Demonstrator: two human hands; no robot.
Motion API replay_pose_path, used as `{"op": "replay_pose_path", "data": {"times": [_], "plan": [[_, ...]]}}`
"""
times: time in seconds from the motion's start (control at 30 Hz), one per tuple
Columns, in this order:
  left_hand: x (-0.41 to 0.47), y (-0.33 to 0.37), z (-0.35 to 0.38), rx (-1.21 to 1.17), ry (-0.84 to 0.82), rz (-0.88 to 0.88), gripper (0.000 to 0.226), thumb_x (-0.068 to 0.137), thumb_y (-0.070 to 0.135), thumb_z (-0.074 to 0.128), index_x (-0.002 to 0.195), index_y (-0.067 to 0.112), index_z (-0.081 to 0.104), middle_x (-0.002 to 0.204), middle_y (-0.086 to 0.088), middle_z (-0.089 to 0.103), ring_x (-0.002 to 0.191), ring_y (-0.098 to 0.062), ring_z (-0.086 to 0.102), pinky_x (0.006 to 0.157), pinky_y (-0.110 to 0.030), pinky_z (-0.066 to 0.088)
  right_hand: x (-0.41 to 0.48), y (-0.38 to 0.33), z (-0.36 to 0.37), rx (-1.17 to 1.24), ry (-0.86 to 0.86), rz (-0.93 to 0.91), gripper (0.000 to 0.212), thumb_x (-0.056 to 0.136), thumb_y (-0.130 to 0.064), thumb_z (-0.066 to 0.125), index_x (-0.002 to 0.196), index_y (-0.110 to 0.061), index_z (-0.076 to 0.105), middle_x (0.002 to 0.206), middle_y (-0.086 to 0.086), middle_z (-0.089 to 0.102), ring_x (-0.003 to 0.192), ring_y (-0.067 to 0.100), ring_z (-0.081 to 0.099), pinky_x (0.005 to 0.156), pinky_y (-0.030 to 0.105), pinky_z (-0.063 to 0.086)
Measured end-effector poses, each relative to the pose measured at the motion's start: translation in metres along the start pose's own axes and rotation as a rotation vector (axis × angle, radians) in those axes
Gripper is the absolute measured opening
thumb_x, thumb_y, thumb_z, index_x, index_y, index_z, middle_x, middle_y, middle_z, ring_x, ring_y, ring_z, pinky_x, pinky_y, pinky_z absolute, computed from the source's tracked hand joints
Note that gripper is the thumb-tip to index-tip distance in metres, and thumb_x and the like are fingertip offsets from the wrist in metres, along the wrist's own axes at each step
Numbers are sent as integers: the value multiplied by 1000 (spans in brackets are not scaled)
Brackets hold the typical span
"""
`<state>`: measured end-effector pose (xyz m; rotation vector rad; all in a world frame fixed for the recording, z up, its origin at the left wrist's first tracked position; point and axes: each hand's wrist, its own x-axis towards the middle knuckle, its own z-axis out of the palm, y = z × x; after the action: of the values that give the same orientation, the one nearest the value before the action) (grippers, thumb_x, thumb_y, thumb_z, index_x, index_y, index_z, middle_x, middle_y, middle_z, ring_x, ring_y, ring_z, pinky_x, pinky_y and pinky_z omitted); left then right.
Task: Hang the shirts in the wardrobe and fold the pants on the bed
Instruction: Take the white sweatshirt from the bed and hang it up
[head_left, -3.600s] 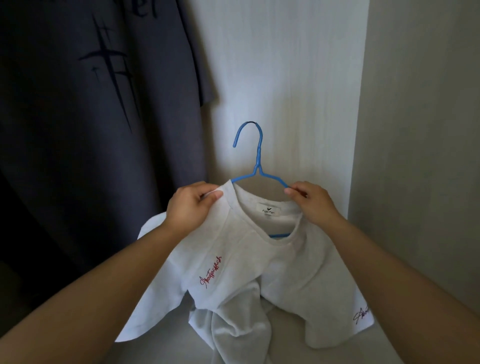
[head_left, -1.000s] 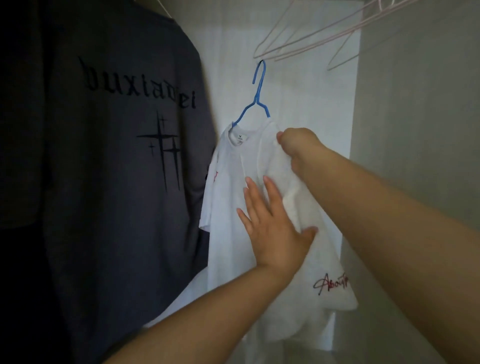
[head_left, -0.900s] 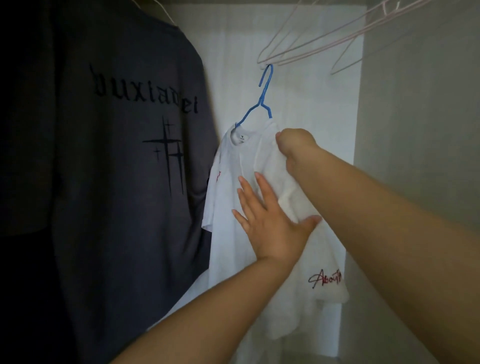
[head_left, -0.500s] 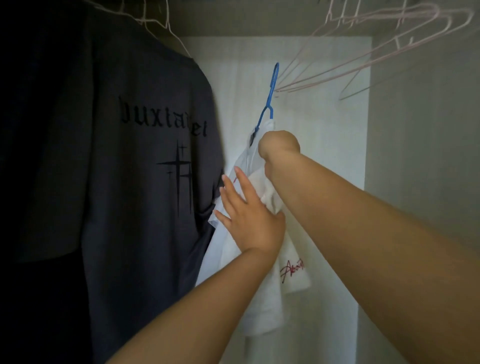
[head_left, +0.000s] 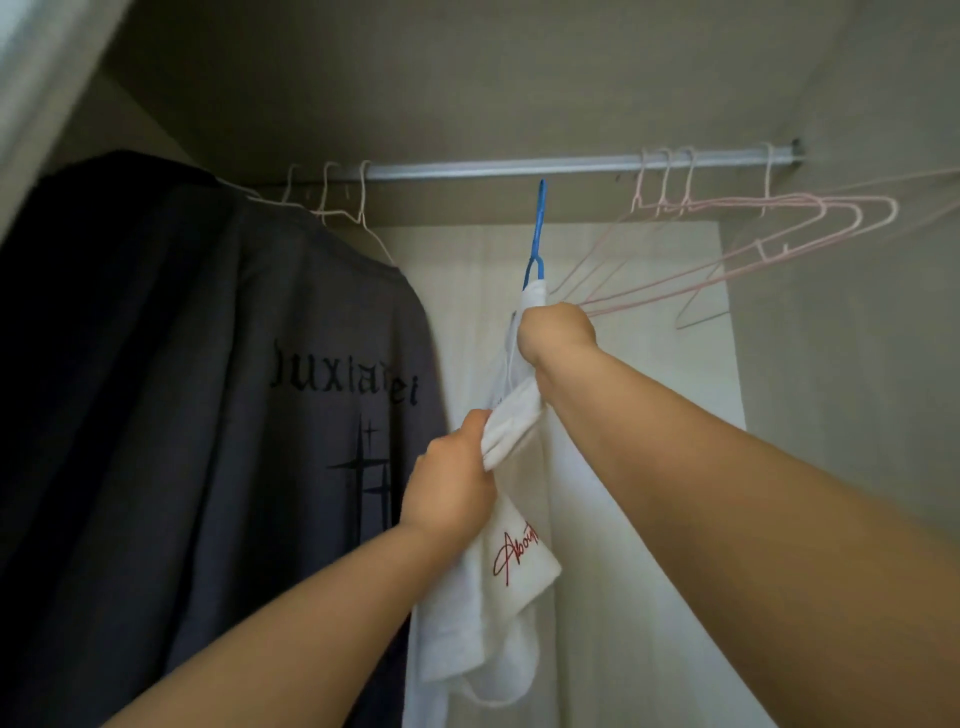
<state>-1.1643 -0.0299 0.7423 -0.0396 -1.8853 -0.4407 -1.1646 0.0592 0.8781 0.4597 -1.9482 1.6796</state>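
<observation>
A white T-shirt (head_left: 506, 587) with red script hangs edge-on from a blue hanger (head_left: 536, 234). The hanger's hook reaches up to just below the metal wardrobe rail (head_left: 519, 167); I cannot tell whether it touches the rail. My right hand (head_left: 556, 332) grips the shirt's shoulder and the hanger beneath it, right under the hook. My left hand (head_left: 449, 486) is lower and grips a bunched fold of the white fabric. The shirt's far side is hidden.
A dark grey T-shirt (head_left: 208, 441) with black lettering hangs on the rail at the left, close to the white shirt. Several bare pink hangers (head_left: 753, 228) hang on the right. The wardrobe's side wall (head_left: 852, 364) closes in the right.
The view has tilted up and the rail has come into sight. Both hands raised the shirt and hanger toward the rail. My left hand went from lying flat on the shirt to gripping the fabric.
</observation>
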Motion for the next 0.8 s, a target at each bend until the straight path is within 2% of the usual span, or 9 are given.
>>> {"op": "replay_pose_path", "data": {"times": [0.1,0.17,0.23,0.3,0.37,0.43,0.53,0.73,0.8], "plan": [[21,-3,-9,180,-9,87,34,81,-5,37,106,19,39,73,1,41,71,-30,45,53,-35,27,10,-9,2,-32,-19,-70,56,101,-42,22,126,0,50,127,17,54,115,34,52,83,35,39],[35,-5,-13,225,-15,122,28,84,-2,40,104,18,38,79,-2,46,75,-31,49,58,-34,30,15,-18,1,-89,-25,-111,53,101,-40,23,122,0,52,125,18,55,113,34,53,82,35,40],[50,-4,-19,180,-25,138,13,92,12,48,101,17,39,89,-8,57,85,-34,55,60,-35,34,23,-28,-2,-95,-21,-142,49,102,-36,27,119,2,54,125,20,56,114,34,53,87,35,41],[65,-2,-24,122,-16,154,21,92,30,56,101,16,44,95,-10,62,88,-34,57,64,-36,39,29,-38,-6,-117,-10,-195,45,102,-29,30,124,5,51,130,21,52,120,35,49,97,36,39],[79,1,-28,90,4,157,28,87,37,63,94,18,44,93,-10,64,88,-33,59,63,-35,39,37,-49,-9,-123,-19,-227,39,102,-17,32,129,7,45,135,22,48,125,34,46,101,36,36],[91,2,-30,73,30,147,31,83,37,67,87,22,39,91,-9,63,85,-33,59,61,-33,37,42,-59,-13,-119,-32,-241,38,100,-10,31,132,6,42,138,21,45,127,34,43,101,36,37],[107,1,-31,105,60,144,32,81,33,68,84,25,37,92,-7,65,85,-31,60,59,-31,35,52,-73,-14,-253,55,-264,38,100,-13,32,132,4,41,139,19,45,127,31,44,100,34,35],[137,-4,-31,158,85,135,27,83,32,67,98,20,47,97,-7,64,87,-31,61,62,-30,38,77,-89,-2,-335,104,-337,38,100,-17,32,129,2,48,134,18,50,123,32,48,96,33,39],[144,-9,-32,166,87,128,26,83,31,66,98,20,47,98,-8,64,87,-30,60,62,-30,38,86,-93,5,-321,53,-355,38,99,-15,33,131,1,47,135,18,49,123,32,48,93,33,39]]}}
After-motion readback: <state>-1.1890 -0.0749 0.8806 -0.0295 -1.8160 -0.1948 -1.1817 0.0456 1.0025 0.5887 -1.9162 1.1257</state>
